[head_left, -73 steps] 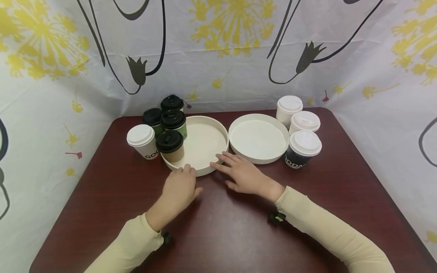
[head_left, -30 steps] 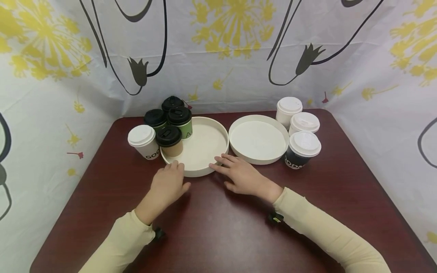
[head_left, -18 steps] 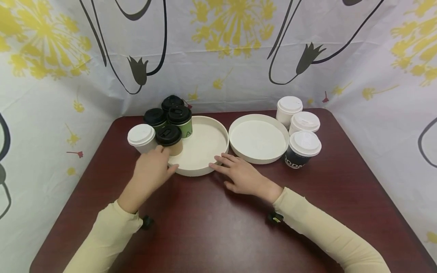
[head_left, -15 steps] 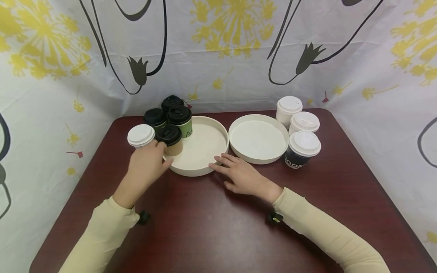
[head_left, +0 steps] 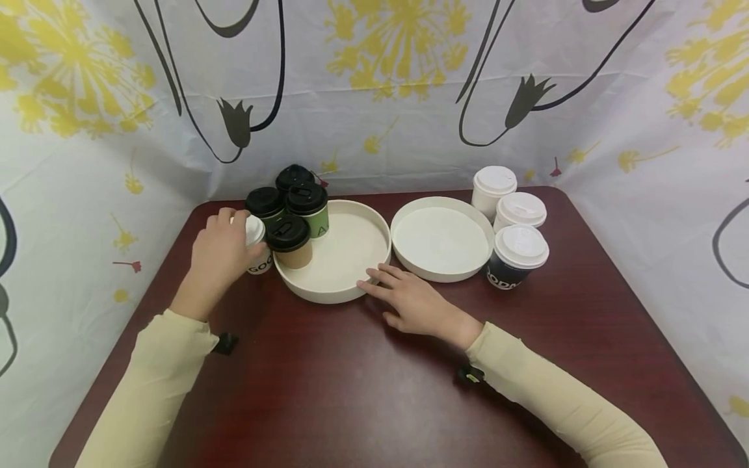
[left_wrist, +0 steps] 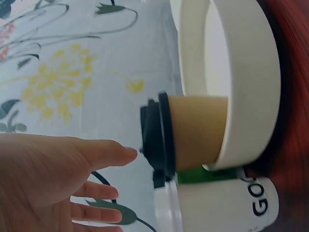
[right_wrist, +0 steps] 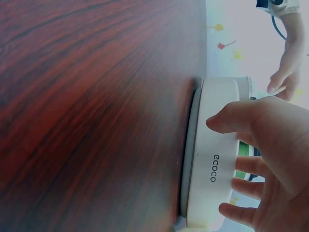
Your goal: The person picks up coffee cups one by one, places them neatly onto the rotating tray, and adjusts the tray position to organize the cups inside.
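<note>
My left hand (head_left: 218, 252) hovers over the white-lidded paper cup (head_left: 261, 262) at the left, thumb apart from the fingers. In the left wrist view those fingers (left_wrist: 96, 212) are extended beside the white lid (left_wrist: 168, 210), with no cup between them. A brown cup (head_left: 294, 255) with a black lid and a green black-lidded cup (head_left: 316, 221) stand inside the left edge of the left round tray (head_left: 328, 294). My right hand (head_left: 420, 303) rests its spread fingers against that tray's front right rim; the right wrist view shows them along the wall marked "ecoco" (right_wrist: 207, 145).
Two more black-lidded cups stand at the back left, one green (head_left: 264, 203) and one behind (head_left: 294, 175). A second round tray (head_left: 447, 273) adjoins the first. White-lidded cups, including a dark one (head_left: 508, 270), stand along its right side. A patterned curtain (head_left: 374, 65) borders the table.
My left hand has moved left from the tray's front rim to over the white-lidded cup. Earlier, the green cup in the tray shifted slightly right. My right hand has stayed on the rim.
</note>
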Demonstrator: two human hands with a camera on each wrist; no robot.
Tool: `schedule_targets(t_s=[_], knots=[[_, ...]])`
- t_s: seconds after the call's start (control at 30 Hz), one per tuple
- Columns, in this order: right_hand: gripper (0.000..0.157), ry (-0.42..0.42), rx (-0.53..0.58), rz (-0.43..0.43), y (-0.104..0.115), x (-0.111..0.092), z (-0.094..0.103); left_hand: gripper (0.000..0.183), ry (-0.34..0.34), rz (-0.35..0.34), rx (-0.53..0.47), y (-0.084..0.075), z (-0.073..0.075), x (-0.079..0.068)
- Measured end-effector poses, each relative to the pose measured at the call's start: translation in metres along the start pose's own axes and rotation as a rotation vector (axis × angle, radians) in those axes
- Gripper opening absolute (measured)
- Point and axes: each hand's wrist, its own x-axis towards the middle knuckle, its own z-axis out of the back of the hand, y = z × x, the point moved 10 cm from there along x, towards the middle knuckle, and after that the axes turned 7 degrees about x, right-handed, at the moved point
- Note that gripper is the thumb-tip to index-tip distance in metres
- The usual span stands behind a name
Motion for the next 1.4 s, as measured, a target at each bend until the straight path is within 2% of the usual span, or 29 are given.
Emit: schedule_targets(t_s=[0.2, 0.4, 0.83, 1.0, 1.4], knots=[[0.070, 0.005, -0.015, -0.002, 0.000, -0.001, -0.001, 0.071, 0.075, 0.038, -0.006, 0.017, -0.018, 0.011], [0.070, 0.007, -0.009, 0.003, 0.002, 0.000, 0.000, 0.073, 0.134, 0.067, -0.041, 0.030, -0.029, 0.019], [0.070, -0.001, -0.012, 0.017, 0.002, 0.000, -0.001, 0.076, 0.225, 0.063, -0.030, 0.039, -0.051, 0.026], [0.069, -0.001, -0.010, 0.013, 0.001, 0.000, -0.003, 0.076, 0.241, 0.046, -0.028, 0.039, -0.054, 0.027], [0.070, 0.001, -0.005, 0.005, 0.001, 0.000, -0.003, 0.071, 0.212, 0.026, -0.015, 0.036, -0.052, 0.026]])
